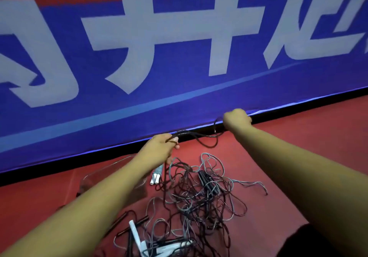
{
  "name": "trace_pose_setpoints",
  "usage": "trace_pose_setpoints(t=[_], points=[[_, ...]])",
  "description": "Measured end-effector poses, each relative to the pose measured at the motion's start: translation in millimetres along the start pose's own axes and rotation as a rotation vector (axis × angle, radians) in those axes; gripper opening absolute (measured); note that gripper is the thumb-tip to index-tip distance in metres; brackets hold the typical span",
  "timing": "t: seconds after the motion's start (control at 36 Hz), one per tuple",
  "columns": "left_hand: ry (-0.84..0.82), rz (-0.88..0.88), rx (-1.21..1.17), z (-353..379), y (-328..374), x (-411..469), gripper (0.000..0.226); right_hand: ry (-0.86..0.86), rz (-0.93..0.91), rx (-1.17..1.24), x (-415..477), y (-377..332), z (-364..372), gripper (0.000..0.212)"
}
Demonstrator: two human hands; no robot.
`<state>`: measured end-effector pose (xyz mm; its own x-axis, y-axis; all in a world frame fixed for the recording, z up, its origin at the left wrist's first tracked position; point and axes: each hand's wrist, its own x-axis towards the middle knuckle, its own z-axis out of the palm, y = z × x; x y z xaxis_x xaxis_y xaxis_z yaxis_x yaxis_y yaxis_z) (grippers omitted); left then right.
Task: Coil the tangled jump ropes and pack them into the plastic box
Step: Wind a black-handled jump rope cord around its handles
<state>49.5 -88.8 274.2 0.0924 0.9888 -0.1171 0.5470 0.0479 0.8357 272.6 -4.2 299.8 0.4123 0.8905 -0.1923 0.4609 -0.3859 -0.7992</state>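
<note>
Crosswise, the thin dark jump rope (187, 131) ran between left grip (163, 147) and right grip (237, 118), both clenched on it; the clear plastic box (103, 168) lay nearer the left.

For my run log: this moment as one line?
left hand: grips dark rope | right hand: grips same rope | rope pile: tangled on floor | plastic box: left of pile
</note>
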Motion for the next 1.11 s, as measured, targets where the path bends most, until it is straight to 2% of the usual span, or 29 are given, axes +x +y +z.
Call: trace_pose_setpoints(t=[0.06,0.11,0.14,0.19,0.25,0.31,0.33,0.39,0.42,0.5,0.58,0.67,0.75,0.81,0.86,0.94,1.0,1.03,1.06,1.08,1.11], points=[[0.006,-0.034,0.094,-7.4,4.6,-6.1,0.026,0.102,-0.079,-0.252,-4.6,10.2,-4.9,0.035],[0.0,-0.035,0.17,-10.4,0.0,-11.8,0.018,0.014,-0.275,-0.247,-18.4,8.9,-5.0,0.021],[-0.001,-0.043,0.209,-10.1,-0.2,-16.1,0.014,-0.13,-0.342,-0.144,-33.5,2.8,-4.7,0.024],[-0.003,-0.04,0.275,-9.2,1.1,-20.4,0.016,-0.55,-0.375,0.053,-65.7,-6.5,0.1,0.039],[0.03,-0.039,0.29,-12.7,7.1,-17.4,0.022,-0.855,-0.398,-0.036,-91.1,-6.7,10.7,0.05],[0.082,-0.048,0.303,-18.2,11.6,-11.7,0.024,-0.963,-0.432,-0.139,-101.9,-1.3,24.2,0.048],[0.096,-0.051,0.327,-20.4,12.4,-9.6,0.024,-0.985,-0.413,-0.093,-104.3,0.9,28.2,0.039],[0.096,-0.05,0.357,-20.5,11.9,-7.8,0.019,-0.999,-0.344,0.025,-106.7,2.7,30.6,0.021],[0.083,-0.054,0.349,-18.7,10.3,-6.9,0.016,-0.991,-0.328,0.049,-105.4,3.9,31.4,0.02],[0.009,-0.056,0.157,-13.6,2.3,-5.9,0.014,-0.916,-0.428,0.07,-98.4,3.0,29.9,0.025],[-0.148,-0.025,-0.073,-15.8,-9.1,-4.0,0.012,-0.976,-0.358,0.324,-89.1,-2.0,20.7,0.033],[-0.253,0.006,-0.116,-21.7,-17.4,-1.7,0.012,-0.97,-0.345,0.554,-80.5,-11.0,9.4,0.036],[-0.239,0.051,-0.105,-25.8,-18.7,3.1,0.016,-0.866,-0.28,0.771,-63.4,-17.9,1.7,0.034],[-0.198,0.085,-0.021,-26.7,-20.4,5.3,0.017,-0.72,-0.28,0.714,-52.8,-17.6,-2.4,0.035],[-0.191,0.113,0.063,-25.0,-19.9,5.5,0.02,-0.514,-0.296,0.51,-42.8,-12.5,-8.1,0.038],[-0.152,0.124,-0.077,-20.5,-15.5,5.3,0.022,-0.308,-0.362,-0.092,-21.6,3.6,-18.0,0.035],[-0.142,0.131,-0.118,-17.0,-4.7,3.1,0.024,-0.313,-0.402,-0.454,-18.5,11.2,-21.1,0.024],[-0.161,0.143,-0.104,-14.4,-0.6,2.4,0.025,-0.354,-0.431,-0.523,-22.5,11.2,-21.3,0.035],[-0.185,0.154,-0.078,-12.2,2.5,0.5,0.025,-0.447,-0.479,-0.497,-27.1,8.7,-19.6,0.051],[-0.21,0.166,-0.058,-8.5,3.7,-0.6,0.026,-0.573,-0.496,-0.364,-34.6,5.8,-17.2,0.061],[-0.221,0.174,-0.048,-7.2,5.3,-1.8,0.025,-0.696,-0.487,-0.228,-45.4,0.9,-14.4,0.06]])
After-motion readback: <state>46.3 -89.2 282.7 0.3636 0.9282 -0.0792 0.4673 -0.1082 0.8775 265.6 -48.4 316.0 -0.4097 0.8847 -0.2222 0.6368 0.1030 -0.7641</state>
